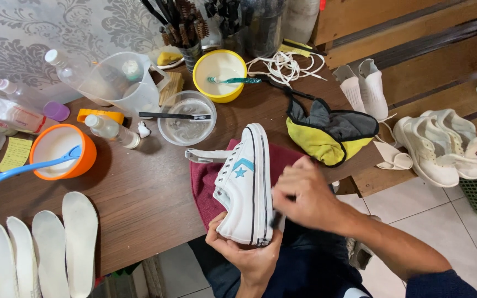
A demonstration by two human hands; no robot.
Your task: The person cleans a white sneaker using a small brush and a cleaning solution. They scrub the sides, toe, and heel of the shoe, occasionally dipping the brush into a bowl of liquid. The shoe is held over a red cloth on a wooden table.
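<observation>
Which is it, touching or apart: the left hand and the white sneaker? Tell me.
Touching. The head view shows the left hand cupped under the toe end of the white sneaker, its fingers wrapped against the side with no gap.

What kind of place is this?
Probably a shoe-cleaning workshop: the hands scrub a white sneaker, bowls with brushes sit on the wooden table, and removed insoles lie beside them.
</observation>
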